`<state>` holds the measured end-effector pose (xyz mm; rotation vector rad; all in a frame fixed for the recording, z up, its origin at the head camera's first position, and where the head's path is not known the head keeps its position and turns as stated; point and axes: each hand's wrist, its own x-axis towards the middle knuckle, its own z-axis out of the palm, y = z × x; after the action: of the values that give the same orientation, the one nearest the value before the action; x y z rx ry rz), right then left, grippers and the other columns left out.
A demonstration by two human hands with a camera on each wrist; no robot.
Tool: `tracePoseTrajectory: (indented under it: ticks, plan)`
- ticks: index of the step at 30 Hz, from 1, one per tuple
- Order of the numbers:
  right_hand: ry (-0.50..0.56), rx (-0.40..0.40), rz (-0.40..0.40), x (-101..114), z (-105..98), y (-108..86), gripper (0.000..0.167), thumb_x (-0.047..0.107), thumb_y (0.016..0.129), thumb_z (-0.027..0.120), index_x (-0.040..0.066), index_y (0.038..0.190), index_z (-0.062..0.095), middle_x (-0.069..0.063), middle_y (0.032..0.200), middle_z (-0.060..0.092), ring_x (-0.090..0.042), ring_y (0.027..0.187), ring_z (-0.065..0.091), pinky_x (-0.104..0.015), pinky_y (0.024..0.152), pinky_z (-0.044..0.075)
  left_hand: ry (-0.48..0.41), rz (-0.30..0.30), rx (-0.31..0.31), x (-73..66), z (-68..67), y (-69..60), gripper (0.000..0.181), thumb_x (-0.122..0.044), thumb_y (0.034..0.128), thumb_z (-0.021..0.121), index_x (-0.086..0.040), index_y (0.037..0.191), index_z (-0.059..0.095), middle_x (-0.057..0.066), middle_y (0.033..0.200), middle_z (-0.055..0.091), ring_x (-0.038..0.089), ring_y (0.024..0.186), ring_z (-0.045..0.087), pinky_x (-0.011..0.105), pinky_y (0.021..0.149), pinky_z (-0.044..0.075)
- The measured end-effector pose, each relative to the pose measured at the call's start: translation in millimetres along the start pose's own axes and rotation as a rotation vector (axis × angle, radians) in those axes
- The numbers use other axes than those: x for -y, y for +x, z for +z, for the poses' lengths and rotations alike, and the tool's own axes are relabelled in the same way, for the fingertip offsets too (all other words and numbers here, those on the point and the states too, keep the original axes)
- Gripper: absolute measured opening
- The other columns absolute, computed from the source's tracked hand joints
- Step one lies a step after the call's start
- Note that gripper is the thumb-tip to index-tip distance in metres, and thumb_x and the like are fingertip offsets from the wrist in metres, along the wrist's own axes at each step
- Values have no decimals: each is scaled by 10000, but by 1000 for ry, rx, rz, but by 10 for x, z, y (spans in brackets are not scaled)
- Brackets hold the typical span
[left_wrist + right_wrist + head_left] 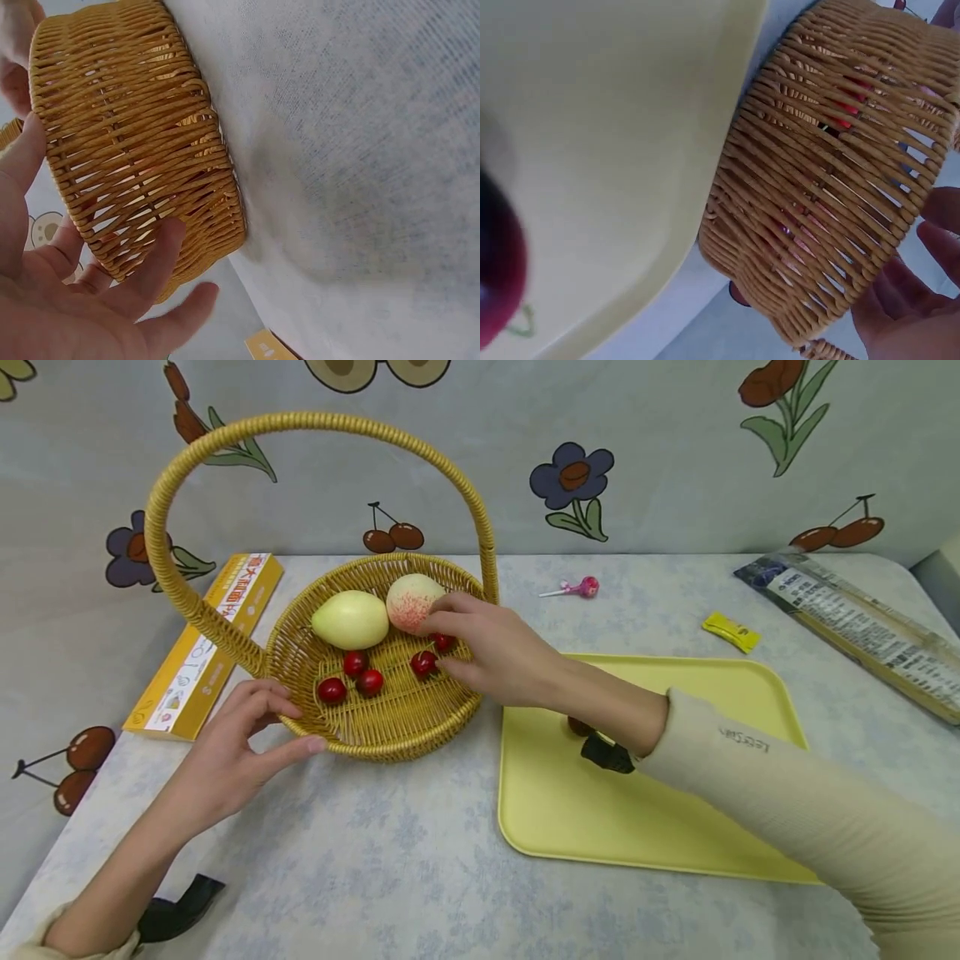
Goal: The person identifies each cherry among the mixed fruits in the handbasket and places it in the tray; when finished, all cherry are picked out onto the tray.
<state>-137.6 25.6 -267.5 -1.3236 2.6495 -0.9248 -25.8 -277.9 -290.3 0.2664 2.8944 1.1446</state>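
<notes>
A wicker basket [390, 747] with a tall handle holds a yellow-green fruit [350, 620], a pale peach [412, 597] with red speckles, and several red cherries [370, 682]. My left hand [243, 743] grips the basket's near-left rim, thumb on the near side and fingers over the edge. Reaching over the right rim, my right hand [502, 652] has its fingertips at the peach and its thumb near a cherry [424, 664]. Another cherry [444, 642] shows between thumb and fingers, which stand apart. In the right wrist view the basket's weave [832, 187] hides most of the contents.
Right of the basket lies a yellow tray [645, 827]; a dark red round thing [579, 727] on it is partly hidden by my forearm. Behind are a lollipop [581, 587], a yellow wrapped sweet [731, 632] and a long packet [862, 618]. An orange box [202, 652] lies left.
</notes>
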Motion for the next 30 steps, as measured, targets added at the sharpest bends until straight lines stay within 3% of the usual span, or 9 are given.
tracePoseTrajectory:
  ticks: [5,10,16,19,26,30]
  plan:
    - [-36,142,25,-34,63,246,377,66,931,653,83,1306,621,-92,1314,549,-200,1183,514,-353,982,427,15,0,-8,7,-3,-17,283,-161,849,798,-35,1009,602,97,1237,461,184,1127,425,86,881,390]
    - [-82,234,43,-115,99,425,418,-5,906,623,85,1314,621,-70,1319,576,-194,1239,497,-353,1028,398,15,-6,-7,7,-7,-21,290,-166,849,799,-40,1017,600,97,1236,459,255,1139,434,122,885,388]
    - [-147,330,55,-149,133,516,440,-62,883,584,104,1286,647,-44,1279,613,-187,1221,518,-369,1037,398,16,-8,-2,-2,0,-13,294,-169,853,796,-39,1023,595,107,1240,466,245,1141,426,450,905,425]
    - [-181,364,61,-142,147,525,451,-95,875,555,125,1252,671,-14,1251,631,-173,1187,539,-374,1017,419,12,-5,-2,2,4,-11,291,-167,855,794,-36,1022,595,107,1235,470,213,1133,412,502,885,407]
    - [-242,417,106,-132,187,517,508,-123,863,521,159,1263,658,14,1264,620,-161,1150,546,-384,982,446,14,22,-14,28,20,-14,273,-155,851,797,-51,1010,602,83,1220,471,125,1111,405,235,882,396]
    - [-246,423,117,-134,203,517,518,-105,885,537,147,1331,612,-3,1326,593,-181,1233,519,-406,1027,423,9,24,-15,32,22,-8,276,-157,849,799,-50,1010,602,86,1214,471,113,1104,408,198,877,391]
